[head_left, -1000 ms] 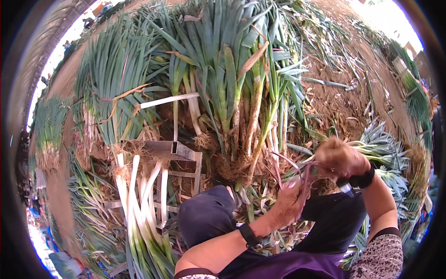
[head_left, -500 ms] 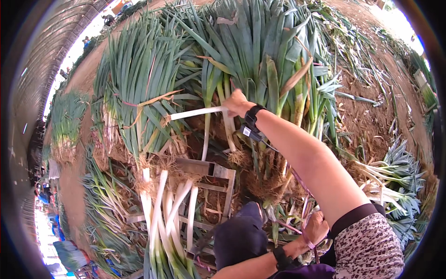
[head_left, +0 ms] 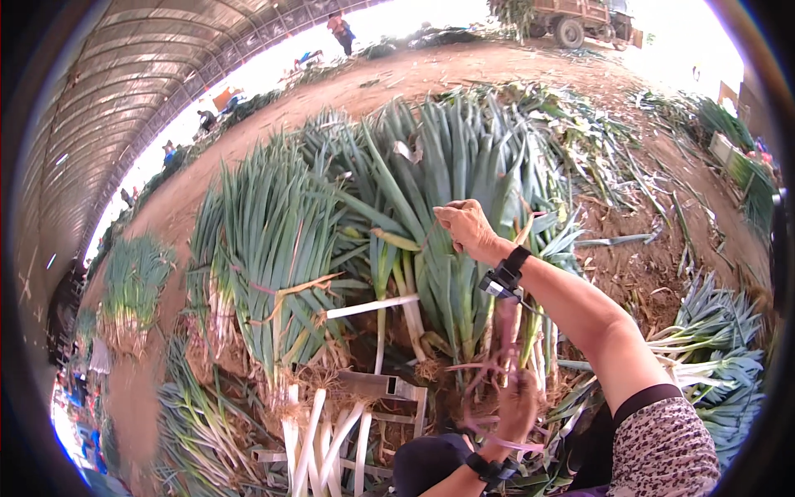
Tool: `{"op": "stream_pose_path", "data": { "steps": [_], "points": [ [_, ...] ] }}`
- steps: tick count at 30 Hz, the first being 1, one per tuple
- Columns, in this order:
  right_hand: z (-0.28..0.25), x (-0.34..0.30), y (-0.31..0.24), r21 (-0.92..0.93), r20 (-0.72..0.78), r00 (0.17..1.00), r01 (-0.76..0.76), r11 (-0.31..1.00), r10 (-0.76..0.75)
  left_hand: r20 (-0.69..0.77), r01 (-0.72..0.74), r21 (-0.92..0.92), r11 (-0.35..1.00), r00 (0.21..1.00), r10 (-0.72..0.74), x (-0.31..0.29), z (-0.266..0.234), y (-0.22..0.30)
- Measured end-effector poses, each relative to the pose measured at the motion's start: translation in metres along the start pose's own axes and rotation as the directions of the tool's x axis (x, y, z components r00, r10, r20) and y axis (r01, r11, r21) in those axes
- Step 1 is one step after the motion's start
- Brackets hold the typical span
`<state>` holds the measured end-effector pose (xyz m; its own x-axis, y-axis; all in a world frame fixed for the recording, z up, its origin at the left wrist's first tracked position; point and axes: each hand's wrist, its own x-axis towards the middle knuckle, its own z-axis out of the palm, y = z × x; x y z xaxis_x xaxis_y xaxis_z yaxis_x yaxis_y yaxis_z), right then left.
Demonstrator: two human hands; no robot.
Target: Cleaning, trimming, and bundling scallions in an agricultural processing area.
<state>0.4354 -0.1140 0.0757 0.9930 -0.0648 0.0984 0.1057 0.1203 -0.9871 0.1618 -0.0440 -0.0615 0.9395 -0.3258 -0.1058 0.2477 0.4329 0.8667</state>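
Observation:
My right hand (head_left: 466, 229) is closed with its fingertips pinched, over the green leaves of a large leek bundle (head_left: 447, 286). What it pinches, if anything, I cannot make out; a thin pink strand seems to run below its fingers. Lower down, my left hand (head_left: 517, 407), blurred, is closed around a pink ribbon (head_left: 484, 377) that hangs in loops beside the bundle's roots. One leek with a white stem (head_left: 371, 307) lies crosswise left of the bundle. Both wrists wear black bands with small devices.
Another tied leek bundle (head_left: 277, 257) stands to the left. Leeks with white stems (head_left: 308, 435) lie by a metal frame (head_left: 406, 389) below it. More leeks (head_left: 712, 356) lie at right. Farther off are a truck (head_left: 571, 21) and a person (head_left: 339, 35).
My right hand has moved from the stems up over the leaves. My left hand has risen toward the bundle with the pink ribbon. The view has tilted up, showing more ground and a truck.

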Motion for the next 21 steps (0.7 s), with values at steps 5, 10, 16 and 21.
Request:
{"op": "stream_pose_path", "data": {
  "steps": [5,10,16,21],
  "points": [
    [-0.030,-0.107,-0.132,-0.152,0.054,0.801,0.597,0.788,-0.597,-0.072,-0.486,0.508,0.711,0.799,0.597,0.012,-0.012,0.059],
    [-0.100,-0.204,-0.107,-0.493,0.181,0.968,-0.065,0.867,0.175,0.056,-0.590,0.761,0.269,0.473,0.880,0.024,-0.010,0.088],
    [-0.131,-0.270,-0.061,-0.366,0.370,0.877,-0.167,0.915,0.308,0.330,0.014,0.496,0.868,0.922,-0.204,-0.003,0.036,0.046],
    [-0.176,-0.232,-0.012,-0.268,0.139,0.895,-0.379,0.886,0.425,0.281,0.569,0.177,0.803,0.753,-0.595,-0.028,0.034,-0.008]
  ]
}}
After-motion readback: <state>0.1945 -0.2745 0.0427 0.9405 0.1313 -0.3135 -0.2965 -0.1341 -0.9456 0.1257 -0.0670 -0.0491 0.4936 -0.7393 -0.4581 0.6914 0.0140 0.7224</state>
